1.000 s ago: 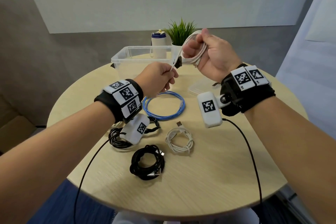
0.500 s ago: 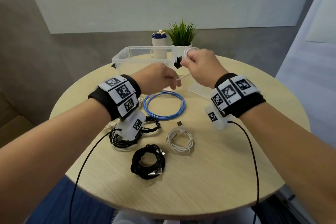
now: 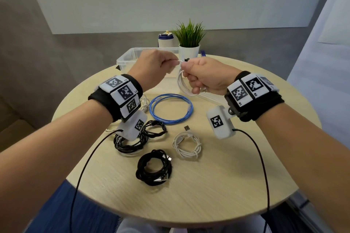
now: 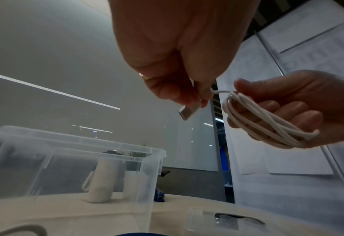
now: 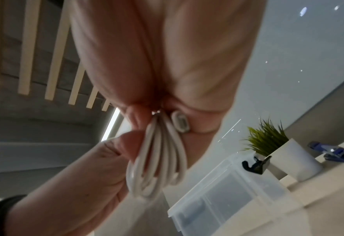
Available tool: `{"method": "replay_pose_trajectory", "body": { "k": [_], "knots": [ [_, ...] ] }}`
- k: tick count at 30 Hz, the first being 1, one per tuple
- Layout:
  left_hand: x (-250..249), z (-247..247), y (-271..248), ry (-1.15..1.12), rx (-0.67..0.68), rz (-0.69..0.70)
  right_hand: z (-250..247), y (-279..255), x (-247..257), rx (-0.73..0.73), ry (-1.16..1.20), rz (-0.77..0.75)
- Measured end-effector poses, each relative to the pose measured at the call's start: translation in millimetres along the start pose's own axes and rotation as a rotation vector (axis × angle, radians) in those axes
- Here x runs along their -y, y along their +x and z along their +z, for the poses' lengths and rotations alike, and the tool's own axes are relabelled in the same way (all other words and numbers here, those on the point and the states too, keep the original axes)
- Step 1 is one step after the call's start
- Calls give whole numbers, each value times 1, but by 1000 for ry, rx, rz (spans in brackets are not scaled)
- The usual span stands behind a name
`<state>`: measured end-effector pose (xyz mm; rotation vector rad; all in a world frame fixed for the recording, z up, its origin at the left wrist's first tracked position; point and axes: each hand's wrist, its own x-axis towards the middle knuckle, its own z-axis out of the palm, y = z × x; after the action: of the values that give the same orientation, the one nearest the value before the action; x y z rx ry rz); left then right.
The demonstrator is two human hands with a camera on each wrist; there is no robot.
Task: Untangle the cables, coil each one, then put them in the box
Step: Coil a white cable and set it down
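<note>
Over the round table point(image 3: 217, 172), you hold both hands up in front of the clear box point(image 3: 127, 58).

Start on the left. Your left hand point(image 3: 153, 68) pinches the loose end of a white cable point(image 3: 184, 85). From the left wrist view, the flat metal plug point(image 4: 188, 112) sticks out below your fingertips point(image 4: 187, 97). Under that wrist lie some coiled cables. One black coil point(image 3: 130, 141) is partly hidden by the wrist camera, and a bit of a white cord point(image 3: 144, 103) peeks out behind the wrist band.

Move to the middle. A blue cable point(image 3: 171, 108) lies in a wide ring on the table. Near the front edge sits another black coil point(image 3: 154, 168) with silver plugs. Just beside it, a little to the right, is a small white coil point(image 3: 187, 145) with its plug pointing away from you. All of these are on the table, not in the box. The box stands at the far side of the table, and no cable shows inside it.

Now the right. Your right hand point(image 3: 205, 75) is curled tight around the loops of the white cable, so the bundle hangs down from your fist. The two hands are very close, joined by a short bit of cable.

Behind the box stand a small green plant point(image 3: 189, 43) in a white pot and a white bottle point(image 3: 165, 40) with a blue top.
</note>
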<state>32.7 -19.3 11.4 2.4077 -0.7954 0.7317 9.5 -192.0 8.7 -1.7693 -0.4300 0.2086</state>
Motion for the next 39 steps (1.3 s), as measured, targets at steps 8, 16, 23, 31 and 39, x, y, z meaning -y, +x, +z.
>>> {"method": "replay_pose_trajectory", "body": {
  "k": [8,16,23,31,39],
  "knots": [
    [-15,-2,-5,-645,130,-262,2,11,2,-93,280,-168],
    [-10,6,-4,-563,30,-329,3,16,-4,-171,167,-167],
    [-3,14,1,-603,16,-526,4,20,-10,-279,227,-189],
    [8,20,-4,-881,152,-747,2,37,-27,-210,-173,-222],
    [28,28,-11,-1243,362,-776,6,50,-42,-199,-93,-155]
  ]
}}
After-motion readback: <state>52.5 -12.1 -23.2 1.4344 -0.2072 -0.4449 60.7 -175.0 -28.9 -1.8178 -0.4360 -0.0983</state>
